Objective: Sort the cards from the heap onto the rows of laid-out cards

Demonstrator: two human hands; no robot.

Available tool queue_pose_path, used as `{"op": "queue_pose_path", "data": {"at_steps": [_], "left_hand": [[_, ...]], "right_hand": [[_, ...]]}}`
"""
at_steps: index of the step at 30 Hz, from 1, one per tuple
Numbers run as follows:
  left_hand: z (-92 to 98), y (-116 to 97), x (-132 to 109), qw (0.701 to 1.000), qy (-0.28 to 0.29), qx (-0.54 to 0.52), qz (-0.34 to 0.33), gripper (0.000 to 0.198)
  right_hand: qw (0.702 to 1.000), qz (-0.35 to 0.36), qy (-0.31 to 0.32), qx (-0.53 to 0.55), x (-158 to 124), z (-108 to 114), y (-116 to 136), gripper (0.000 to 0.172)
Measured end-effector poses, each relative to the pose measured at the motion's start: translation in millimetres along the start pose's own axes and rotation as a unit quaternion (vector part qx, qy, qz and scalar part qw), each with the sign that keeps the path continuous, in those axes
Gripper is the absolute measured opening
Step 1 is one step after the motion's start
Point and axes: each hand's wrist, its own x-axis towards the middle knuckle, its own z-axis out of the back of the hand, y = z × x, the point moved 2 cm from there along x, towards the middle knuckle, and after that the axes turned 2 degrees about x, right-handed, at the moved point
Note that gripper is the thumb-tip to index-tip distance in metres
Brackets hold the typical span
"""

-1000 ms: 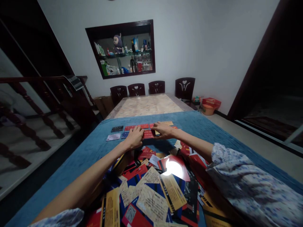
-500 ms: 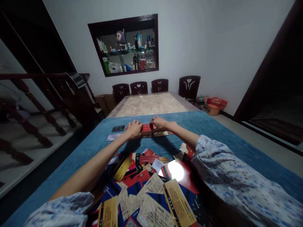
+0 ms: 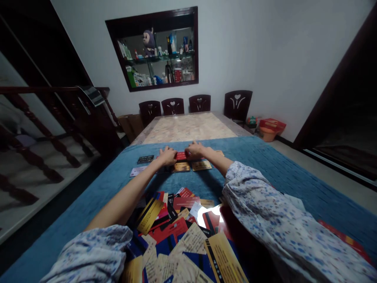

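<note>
A red card (image 3: 181,156) lies between my two hands in the far row of cards on the blue cloth. My left hand (image 3: 167,156) is closed at the card's left end, its fingers curled down. From the other side, my right hand (image 3: 194,151) pinches the right end. Just nearer to me lie a gold card (image 3: 181,167) and a paler gold card (image 3: 202,165). To the left are a black card (image 3: 145,159) and a lilac-white card (image 3: 138,171). Part of another gold card (image 3: 219,153) shows beyond my right wrist.
A heap of mixed cards (image 3: 182,236) spreads over the near side of the blue cloth (image 3: 253,157), between my forearms. Past the cloth is the bare marble-patterned tabletop (image 3: 191,125). Dark chairs (image 3: 235,104) stand at the wall. A railing (image 3: 53,118) runs on the left.
Both hands have moved slightly away from me with the red card, from above the near row to the far row. The gold card in front of it is now uncovered.
</note>
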Motion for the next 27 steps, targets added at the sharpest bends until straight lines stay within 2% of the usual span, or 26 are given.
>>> {"op": "queue_pose_path", "data": {"at_steps": [17,27], "left_hand": [[-15.9,10,19,0.999,0.036,0.005,-0.010,0.034],[-15.7,8,25,0.998,0.053,0.038,-0.018,0.044]], "right_hand": [[1.000,0.010,0.028,-0.006,17,-12,-1,0.038],[1.000,0.001,0.020,-0.003,19,-13,2,0.037]]}}
